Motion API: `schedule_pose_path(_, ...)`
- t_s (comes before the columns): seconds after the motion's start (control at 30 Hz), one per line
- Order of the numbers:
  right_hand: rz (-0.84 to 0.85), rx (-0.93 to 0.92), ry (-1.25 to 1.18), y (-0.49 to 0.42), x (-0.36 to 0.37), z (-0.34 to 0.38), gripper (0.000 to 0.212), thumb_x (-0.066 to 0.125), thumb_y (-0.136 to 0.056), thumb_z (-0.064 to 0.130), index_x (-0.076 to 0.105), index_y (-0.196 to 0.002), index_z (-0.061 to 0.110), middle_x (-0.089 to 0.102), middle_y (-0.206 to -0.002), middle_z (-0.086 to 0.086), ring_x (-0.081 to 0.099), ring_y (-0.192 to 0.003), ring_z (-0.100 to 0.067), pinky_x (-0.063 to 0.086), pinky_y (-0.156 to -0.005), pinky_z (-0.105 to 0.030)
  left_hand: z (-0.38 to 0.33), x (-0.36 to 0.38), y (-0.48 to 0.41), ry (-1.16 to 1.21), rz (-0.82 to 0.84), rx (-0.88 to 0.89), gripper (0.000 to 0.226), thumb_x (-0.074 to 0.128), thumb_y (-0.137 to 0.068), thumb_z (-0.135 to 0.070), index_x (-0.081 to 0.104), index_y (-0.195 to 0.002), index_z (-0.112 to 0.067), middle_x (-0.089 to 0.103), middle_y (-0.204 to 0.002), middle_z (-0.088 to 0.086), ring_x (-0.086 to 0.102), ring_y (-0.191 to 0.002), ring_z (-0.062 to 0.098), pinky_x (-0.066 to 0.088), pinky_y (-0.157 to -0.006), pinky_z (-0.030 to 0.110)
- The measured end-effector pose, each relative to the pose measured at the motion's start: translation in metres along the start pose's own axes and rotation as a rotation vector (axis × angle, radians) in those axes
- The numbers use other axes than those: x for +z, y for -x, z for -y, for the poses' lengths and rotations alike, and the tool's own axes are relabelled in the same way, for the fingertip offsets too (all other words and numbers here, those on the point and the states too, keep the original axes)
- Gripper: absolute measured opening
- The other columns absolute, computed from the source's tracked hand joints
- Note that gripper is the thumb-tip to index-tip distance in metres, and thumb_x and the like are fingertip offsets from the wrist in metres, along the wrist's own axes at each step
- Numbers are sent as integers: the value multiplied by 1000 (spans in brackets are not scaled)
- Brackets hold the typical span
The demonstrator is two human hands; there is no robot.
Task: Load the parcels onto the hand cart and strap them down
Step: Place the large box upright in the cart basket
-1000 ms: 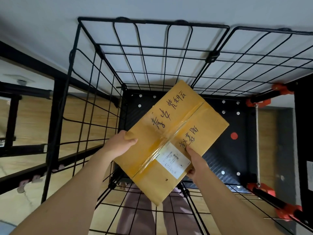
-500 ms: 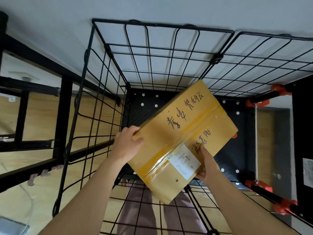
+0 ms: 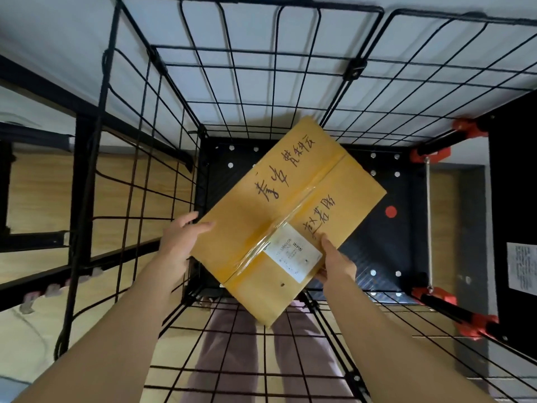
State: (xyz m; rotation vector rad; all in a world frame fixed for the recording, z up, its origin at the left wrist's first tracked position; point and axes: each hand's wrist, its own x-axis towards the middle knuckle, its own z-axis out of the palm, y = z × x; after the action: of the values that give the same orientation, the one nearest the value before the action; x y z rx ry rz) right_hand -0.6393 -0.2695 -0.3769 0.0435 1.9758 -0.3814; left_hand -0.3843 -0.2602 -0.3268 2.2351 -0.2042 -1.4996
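Both hands clamp one parcel (image 3: pixel 290 205), held btwn them over the cart (image 3: pixel 355 68) deck (image 3: pixel 386 251). Left hand (image 3: pixel 178 245) grips the parcel's near-left edge, fingertips lying over the top face; the rest of the grip is hidden. Right hand (image 3: pixel 337 264) pinches the near-right edge, thumb on top just beside the label (image 3: pixel 293 254), fingers underneath. The hands are well apart, w/ the parcel's width btwn them.

The parcel is flat tan cardboard, turned diagonally. One corner points away from the hands toward the far wire wall, the opposite corner back toward the person's legs (image 3: pixel 232 353). Clear tape (image 3: pixel 290 219) runs along the mid seam, w/ black handwritten characters on both sides of it. The white label sits across the tape, nearer the right hand.

The parcel is inside the wire cage, above the black deck. It's prob. not touching the deck, though the top-down view doesn't settle that.

Beyond the right hand, a red dot (image 3: pixel 390 211) on the deck shows just past the parcel's edge. Further right of that hand are red brackets (image 3: pixel 430 154) w/ a thin rod (image 3: pixel 428 222) btwn them. Wire walls stand left of the left hand and on the far side, and the near wall runs under both forearms. At far right is a white sheet (image 3: pixel 523 269), print too small to read.
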Motion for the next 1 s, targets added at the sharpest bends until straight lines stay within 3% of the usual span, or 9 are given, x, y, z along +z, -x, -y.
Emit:
schedule_pose_path(0.13,-68,-47,60,8,-3,1,39,70,-76,54,65,-83,16,64,-75,-1,63,-70,-21,58,-77,-40,-11,-9,10,-72,101,54,56,71,-81,-25,51,-133,-26,49,-138,5,44,-127,26,35,-106,50)
schedule_pose_path(0.23,-111,-73,72,16,-9,6,40,67,-76,58,62,-70,18,65,-73,-1,65,-74,-24,57,-80,-43,-25,-9,18,-171,128,130,52,70,-82,-23,53,-131,-25,51,-138,2,46,-126,24,39,-97,43)
schedule_pose_path(0.43,-181,-130,170,33,-13,18,46,60,-78,63,59,-64,19,62,-70,-1,65,-76,-27,55,-80,-40,-38,-12,42,-417,42,272,49,67,-84,-30,53,-131,-26,55,-135,-4,53,-120,20,39,-105,45)
schedule_pose_path(0.63,-175,-124,214,46,-22,23,39,63,-79,52,56,-64,17,67,-80,-8,66,-81,-31,55,-83,-45,-41,-4,63,-558,-8,303,53,63,-87,-26,47,-137,-25,49,-140,-3,50,-123,21,40,-96,35)
schedule_pose_path(0.7,-171,-102,225,49,-23,25,37,63,-79,51,55,-65,18,64,-78,-7,66,-82,-31,55,-84,-44,-41,-2,67,-564,-17,307,52,62,-87,-25,48,-137,-25,52,-138,-4,55,-113,18,40,-83,28)
schedule_pose_path(0.77,-169,-85,219,51,-23,29,36,64,-78,49,54,-65,17,62,-75,-6,65,-81,-31,55,-84,-44,-38,0,68,-578,-31,327,53,62,-86,-24,47,-137,-26,53,-136,-5,57,-86,8,40,-69,20)
schedule_pose_path(0.83,-173,-84,206,51,-22,32,36,66,-78,47,52,-64,16,60,-73,-6,64,-81,-31,55,-84,-44,-34,4,68,-619,-57,343,54,60,-86,-23,47,-138,-26,59,-127,-7,47,-64,-2,37,-55,17)
schedule_pose_path(0.9,-179,-88,219,53,-21,33,38,65,-79,47,50,-63,17,57,-72,-5,63,-82,-30,54,-84,-42,-30,6,67,-684,-79,352,55,60,-85,-25,46,-138,-26,63,-114,-8,48,-63,-2,41,-56,19)
schedule_pose_path(1.0,-183,-133,260,55,-17,31,37,60,-82,49,53,-66,17,58,-72,-4,61,-77,-28,51,-72,-34,-29,1,62,-720,-80,305,55,59,-86,-28,45,-139,-24,64,-114,-3,54,-67,5,45,-60,23)
